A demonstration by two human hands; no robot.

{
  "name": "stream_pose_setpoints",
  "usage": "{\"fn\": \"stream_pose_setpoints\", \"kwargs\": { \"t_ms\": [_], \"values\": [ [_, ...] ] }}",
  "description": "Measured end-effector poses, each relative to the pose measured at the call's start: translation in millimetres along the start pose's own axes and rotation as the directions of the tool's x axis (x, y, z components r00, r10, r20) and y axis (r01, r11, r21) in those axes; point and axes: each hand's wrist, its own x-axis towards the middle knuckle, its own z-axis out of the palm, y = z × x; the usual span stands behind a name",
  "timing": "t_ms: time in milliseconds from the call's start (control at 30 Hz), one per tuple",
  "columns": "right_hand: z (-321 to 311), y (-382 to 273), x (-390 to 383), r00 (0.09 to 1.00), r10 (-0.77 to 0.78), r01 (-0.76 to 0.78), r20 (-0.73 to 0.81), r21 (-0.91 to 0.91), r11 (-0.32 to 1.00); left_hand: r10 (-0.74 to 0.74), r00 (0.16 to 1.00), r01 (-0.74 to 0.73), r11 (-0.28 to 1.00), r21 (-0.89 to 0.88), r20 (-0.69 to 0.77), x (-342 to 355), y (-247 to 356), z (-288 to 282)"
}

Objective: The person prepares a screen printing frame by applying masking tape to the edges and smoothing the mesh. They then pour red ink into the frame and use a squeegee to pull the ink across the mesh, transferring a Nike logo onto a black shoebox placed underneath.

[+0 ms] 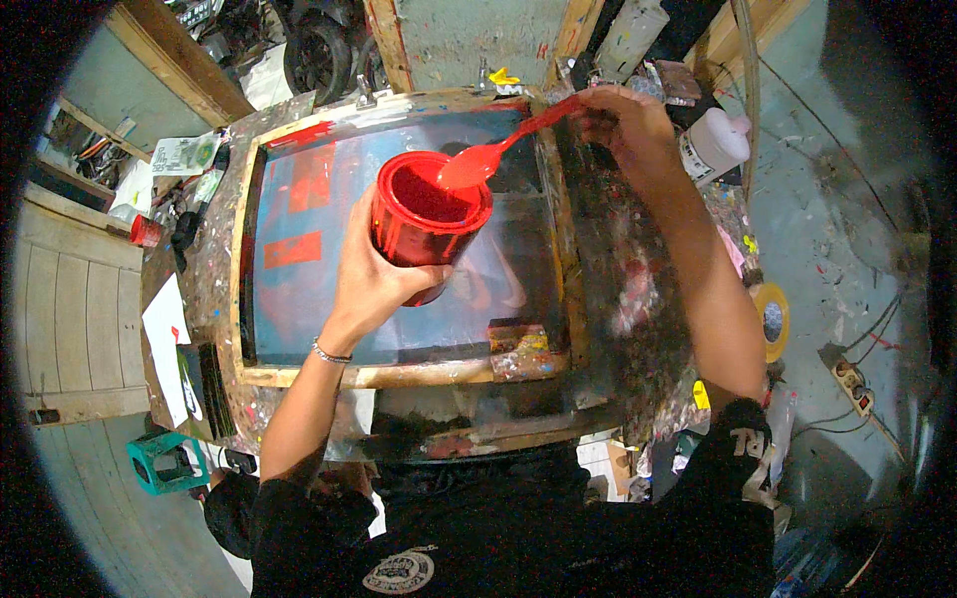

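Observation:
My left hand (371, 274) is wrapped round a red paint can (424, 244), raised over a wood-framed printing screen (389, 374). The can tilts a little and its top is uncovered, with dark red showing inside. Between the fingers of my right hand (623, 115) is the handle of a spoon (474, 164) coated in wet red paint. Its bowl hangs over the can's mouth. Red blocks of ink or stencil show on the blue-grey mesh below. A paint-stained squeegee-like block (519, 337) lies at the screen's near right corner.
The screen lies on a paint-spattered table (638, 289). A white plastic bottle (714, 147) and a yellow tape roll (771, 321) are on the right. White paper (169, 344) and a small red container (146, 231) sit on the left. A teal stool-like object (164, 463) stands below left.

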Motion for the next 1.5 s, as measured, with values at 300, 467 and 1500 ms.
{"fn": "stream_pose_setpoints", "kwargs": {
  "t_ms": [300, 467, 1500],
  "values": [
    [-32, -15, -2, 0.993, -0.035, 0.018, -0.111, -0.146, 0.989, -0.005, 1.000, 0.005, 0.999, -0.045, 0.002, 6, 5, -12],
    [-52, -10, -2, 0.985, -0.027, -0.015, -0.168, -0.244, 0.970, -0.011, 1.000, 0.011, 1.000, -0.023, -0.002, 8, 4, -13],
    [12, 12, 10, 0.976, -0.210, 0.203, 0.058, -0.599, 0.775, -0.061, 0.998, 0.060, 0.998, -0.009, -0.032, -7, 0, -29]
  ]
}}
